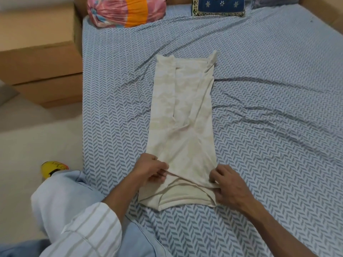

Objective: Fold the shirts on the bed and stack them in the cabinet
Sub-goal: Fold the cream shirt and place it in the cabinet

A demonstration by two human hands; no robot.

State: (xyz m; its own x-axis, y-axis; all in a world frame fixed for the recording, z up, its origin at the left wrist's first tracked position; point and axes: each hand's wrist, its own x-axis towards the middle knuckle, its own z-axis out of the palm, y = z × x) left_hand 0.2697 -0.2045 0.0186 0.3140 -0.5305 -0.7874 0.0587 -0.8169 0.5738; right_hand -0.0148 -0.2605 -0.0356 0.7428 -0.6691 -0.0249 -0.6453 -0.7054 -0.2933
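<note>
Both hands pinch the shirt (182,115) at its collar end, left hand (151,168) and right hand (229,184) on opposite corners; lift evenly, fold toward the hem, keep edges aligned.

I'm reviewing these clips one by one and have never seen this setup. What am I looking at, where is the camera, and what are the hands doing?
There is no machine here: a person wears a camera on the head, looking down at their own hands. A cream shirt, already folded into a long strip, lies on the bed with its blue patterned sheet. The left hand and right hand each pinch the shirt's near end. At the bed's far edge lie a pink and orange bundle and a blue cushion.
</note>
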